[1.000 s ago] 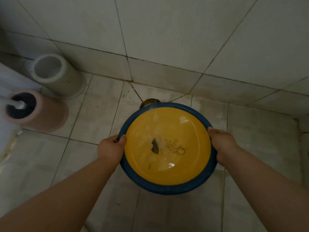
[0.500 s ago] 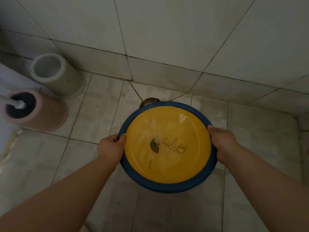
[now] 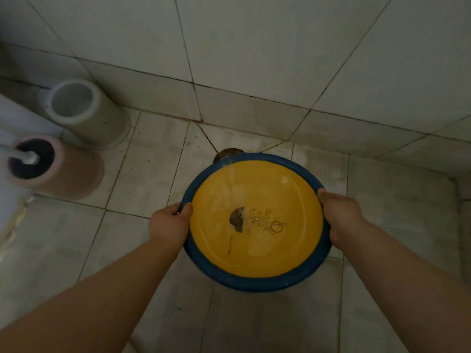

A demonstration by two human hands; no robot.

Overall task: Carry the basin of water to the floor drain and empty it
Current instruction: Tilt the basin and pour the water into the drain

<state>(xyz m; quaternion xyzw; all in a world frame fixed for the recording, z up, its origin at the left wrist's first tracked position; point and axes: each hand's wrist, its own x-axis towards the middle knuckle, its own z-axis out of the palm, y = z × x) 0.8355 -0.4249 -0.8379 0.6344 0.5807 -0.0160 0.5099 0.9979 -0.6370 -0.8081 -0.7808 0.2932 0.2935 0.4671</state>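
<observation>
A round basin with a yellow inside and a blue rim is held above the tiled floor. A dark patch and a line drawing show on its bottom through clear water. My left hand grips the rim on the left side, and my right hand grips it on the right. The floor drain, a dark round opening where the floor tile lines meet, peeks out just past the basin's far edge and is mostly hidden by it.
A white cylindrical holder stands by the wall at the left. In front of it a pink holder contains a white-handled brush. Tiled walls meet in a corner just behind the drain. A white fixture edge shows at the far left.
The basin and both hands have barely moved. The reflections on the water have shifted, and the basin's far edge sits slightly higher in the view.
</observation>
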